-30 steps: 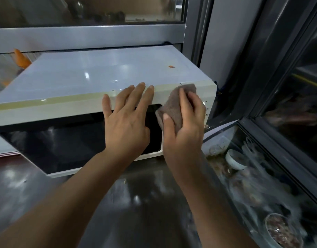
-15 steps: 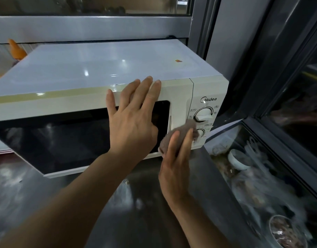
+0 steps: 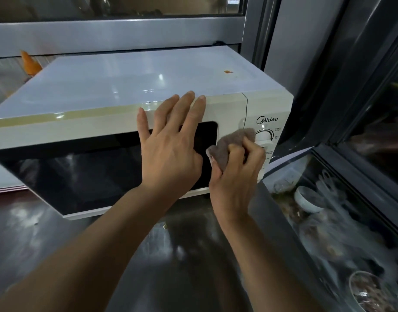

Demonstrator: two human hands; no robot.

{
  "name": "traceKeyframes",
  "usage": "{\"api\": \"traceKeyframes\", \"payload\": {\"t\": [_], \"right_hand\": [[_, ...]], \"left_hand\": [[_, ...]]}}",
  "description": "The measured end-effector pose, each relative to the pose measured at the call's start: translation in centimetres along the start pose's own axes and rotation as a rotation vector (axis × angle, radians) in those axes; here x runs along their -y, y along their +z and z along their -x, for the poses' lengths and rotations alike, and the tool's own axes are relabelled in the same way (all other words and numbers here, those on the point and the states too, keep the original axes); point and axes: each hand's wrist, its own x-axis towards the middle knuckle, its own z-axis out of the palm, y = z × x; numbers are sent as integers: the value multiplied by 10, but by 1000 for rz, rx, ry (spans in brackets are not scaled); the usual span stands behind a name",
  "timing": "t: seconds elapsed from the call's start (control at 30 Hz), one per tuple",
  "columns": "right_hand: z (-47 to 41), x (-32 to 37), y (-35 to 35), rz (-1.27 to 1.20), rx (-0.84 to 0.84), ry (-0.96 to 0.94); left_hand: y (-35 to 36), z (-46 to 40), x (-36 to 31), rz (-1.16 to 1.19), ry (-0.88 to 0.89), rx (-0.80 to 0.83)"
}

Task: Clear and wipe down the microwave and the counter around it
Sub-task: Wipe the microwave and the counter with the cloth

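Curled around a small grey-brown folded cloth [image 3: 232, 146], my right hand [image 3: 236, 176] presses it on the front of the cream-white microwave [image 3: 126, 91], at the seam between the dark glass door [image 3: 81, 167] and the control panel with the round white dial [image 3: 263, 136]. The cloth touches the left edge of this panel, and the dial lies just beside it, to the right and a little higher. My left hand [image 3: 171, 149] is flat and relaxed, with straight fingers resting on the upper right part of the door, the fingertips reaching the top edge; it holds nothing and, I think, only keeps the oven from sliding.

The microwave stands on the dark shiny steel counter [image 3: 193, 255], its long side running left to right in front of me. The panel is a narrow vertical strip on the right end, so my right hand is the nearer one for it. I judge the next stroke goes rightward and along this strip, over the dial. A small orange mark [image 3: 228, 72] remains on the white top, well apart from the cloth.
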Motion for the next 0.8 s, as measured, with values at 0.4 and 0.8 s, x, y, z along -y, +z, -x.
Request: {"api": "traceKeyframes", "payload": {"t": [0.4, 0.8], "right_hand": [[43, -22, 1, -78, 209, 139], [21, -12, 14, -92, -20, 18]], "left_hand": [[4, 0, 0, -51, 8, -17], [7, 0, 1, -31, 10, -33]]}}
